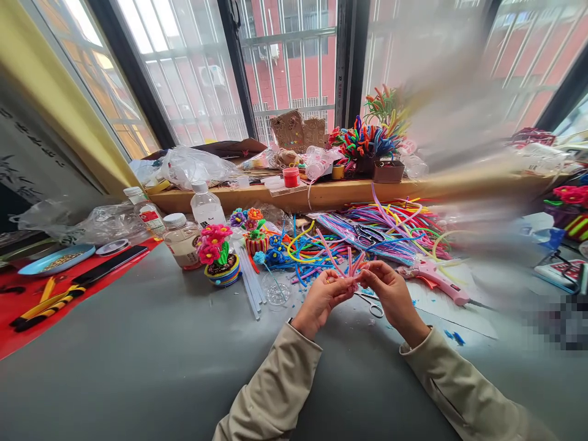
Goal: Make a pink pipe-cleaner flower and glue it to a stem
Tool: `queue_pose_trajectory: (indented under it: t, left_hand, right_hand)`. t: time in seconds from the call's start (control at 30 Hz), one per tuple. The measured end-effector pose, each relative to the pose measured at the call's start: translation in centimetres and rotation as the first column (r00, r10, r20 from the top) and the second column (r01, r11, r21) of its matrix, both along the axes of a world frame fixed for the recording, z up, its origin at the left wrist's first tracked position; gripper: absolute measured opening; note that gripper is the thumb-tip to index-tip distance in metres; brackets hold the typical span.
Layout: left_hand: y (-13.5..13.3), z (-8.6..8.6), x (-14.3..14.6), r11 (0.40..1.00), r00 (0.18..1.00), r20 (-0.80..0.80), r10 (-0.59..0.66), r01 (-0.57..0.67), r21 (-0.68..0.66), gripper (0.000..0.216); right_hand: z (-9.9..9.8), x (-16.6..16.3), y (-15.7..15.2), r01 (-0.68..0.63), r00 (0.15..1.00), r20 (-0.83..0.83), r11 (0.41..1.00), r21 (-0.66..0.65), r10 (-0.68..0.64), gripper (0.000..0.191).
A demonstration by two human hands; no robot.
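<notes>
In the middle of the head view, my left hand and my right hand are close together above the table. Both are closed, fingertips pinching a small bunch of pink pipe cleaners between them. Several pink ends stick up from the bunch; its lower part is partly hidden by my fingers. Just under my right hand lie small scissors. A pink glue gun rests to the right of that hand. Beyond my hands is a heap of coloured pipe cleaners, with dark-handled scissors on it.
Left of my hands are glue sticks, a clear round dish, a pot of pink pipe-cleaner flowers and several bottles. A blue tray stands far left. Blue scraps lie at right. A blur covers the upper right.
</notes>
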State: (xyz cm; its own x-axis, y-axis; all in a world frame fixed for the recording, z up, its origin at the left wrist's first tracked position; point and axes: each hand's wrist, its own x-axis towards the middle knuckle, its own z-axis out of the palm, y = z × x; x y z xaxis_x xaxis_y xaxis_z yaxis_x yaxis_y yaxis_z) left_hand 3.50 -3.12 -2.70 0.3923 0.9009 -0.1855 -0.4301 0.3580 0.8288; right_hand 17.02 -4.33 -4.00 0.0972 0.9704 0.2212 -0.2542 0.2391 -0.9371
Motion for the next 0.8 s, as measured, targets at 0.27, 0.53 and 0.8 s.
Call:
queue_pose_trajectory:
  t: [0.27,0.53,0.8]
  left_hand:
    - [-0.04,0.11,-0.03,1.000,0.999,0.033,-0.016,0.016,0.002,0.028]
    - [0.11,-0.24,0.00,0.999,0.999,0.018,0.038,-0.039,0.009,0.026]
    - [0.02,-0.36,0.01,0.997,0.997,0.021,0.077,-0.077,0.015,0.028]
  right_hand:
    - [-0.43,0.05,-0.11,0.173,0.904,0.358,0.965,0.199,-0.236,0.018]
    - [-0.01,0.33,-0.46,0.067,0.608,0.642,0.836,0.545,-0.467,0.024]
    - [-0.60,0.46,-0.42,0.059,0.534,0.669,0.812,0.580,-0.517,0.027]
